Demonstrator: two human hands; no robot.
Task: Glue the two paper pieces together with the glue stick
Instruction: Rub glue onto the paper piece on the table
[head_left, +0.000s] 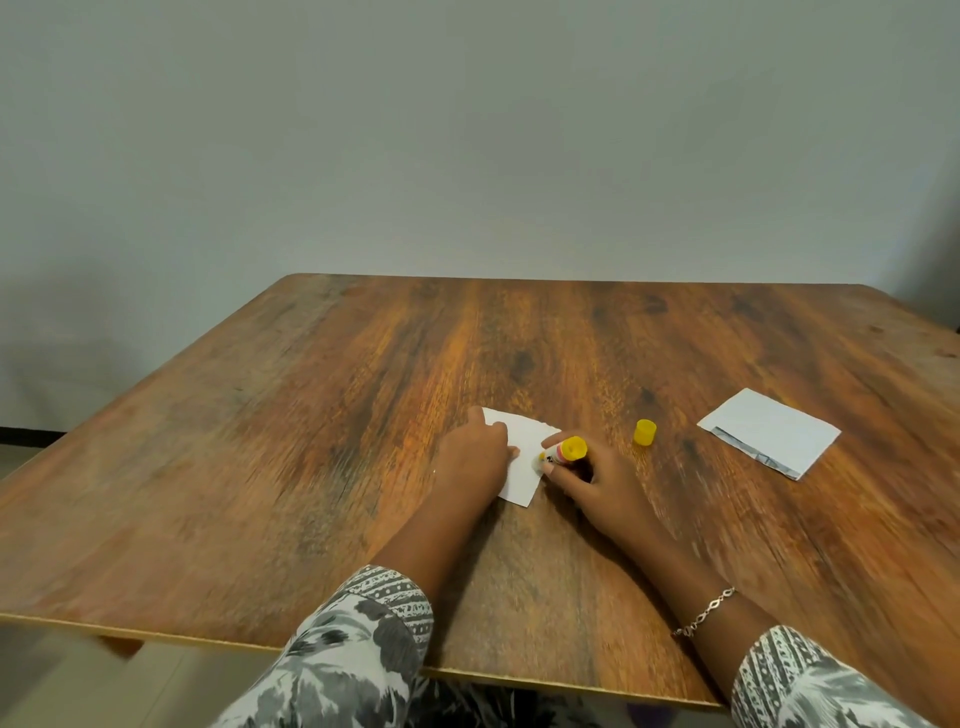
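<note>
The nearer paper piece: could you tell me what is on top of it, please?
The left hand presses its left side, hiding the paper beneath; the right hand holds the glue stick tip on its right side.

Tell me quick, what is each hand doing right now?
Left hand: open, pressing down on the paper piece.
Right hand: closed, holding the glue stick.

Wooden table (363, 415), grey wall (467, 130).

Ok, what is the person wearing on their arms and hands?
The left sleeve and right sleeve share a grey-and-white floral print with banded patterned cuffs. A silver chain bracelet circles the right wrist. The left hand and right hand are ungloved.
</note>
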